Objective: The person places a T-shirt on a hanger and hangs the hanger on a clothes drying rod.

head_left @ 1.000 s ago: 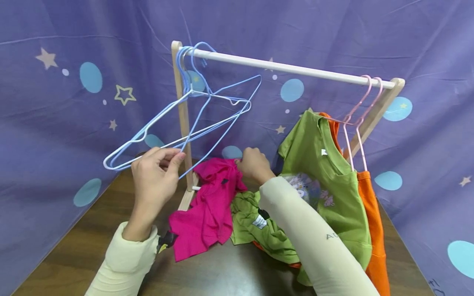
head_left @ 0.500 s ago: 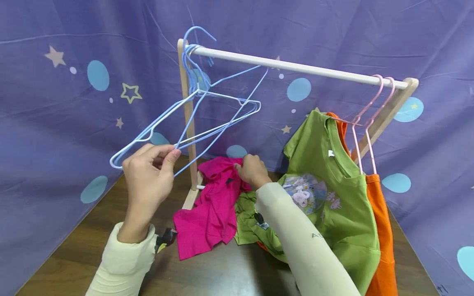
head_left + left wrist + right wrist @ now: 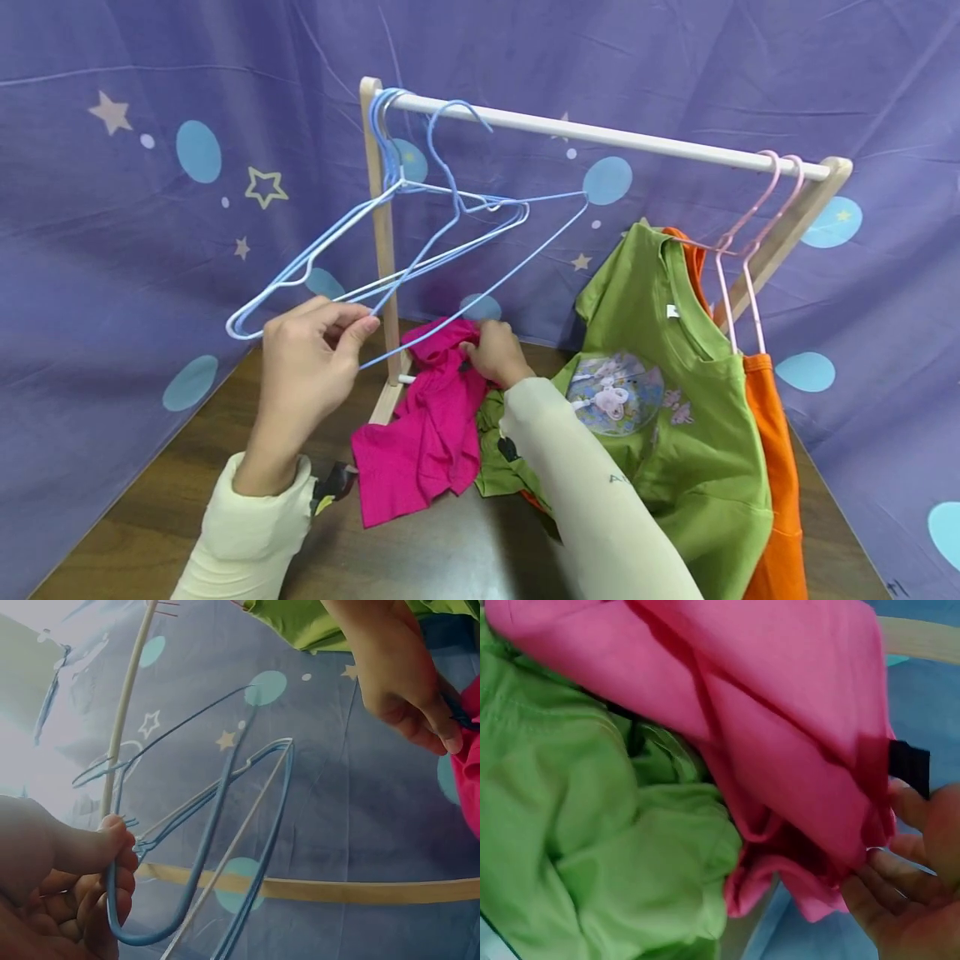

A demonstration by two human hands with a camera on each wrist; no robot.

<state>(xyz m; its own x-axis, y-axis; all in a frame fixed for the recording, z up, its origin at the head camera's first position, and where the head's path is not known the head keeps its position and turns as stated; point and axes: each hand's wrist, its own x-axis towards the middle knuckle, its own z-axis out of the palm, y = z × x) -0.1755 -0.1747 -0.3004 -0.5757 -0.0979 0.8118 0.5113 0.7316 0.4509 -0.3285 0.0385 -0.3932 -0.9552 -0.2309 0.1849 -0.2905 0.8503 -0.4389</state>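
Pinches blue hanger (image 3: 204, 855), centre-left of frame, in left grip (image 3: 315, 350), apparently to hold it clear of rail (image 3: 615, 137); grasps pink garment (image 3: 427, 433), lower centre, in right grip (image 3: 501, 350).

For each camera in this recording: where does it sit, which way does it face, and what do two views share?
Head: worn on the head, facing forward and down at the rack; left hand, right hand and sleeves show.
Left wrist: on the left wrist, facing the blue hanger pinched there; both hands show.
Right wrist: on the right wrist, facing pink cloth and green cloth; only the right hand shows.
Shared: both wrist views show the right hand and pink cloth.
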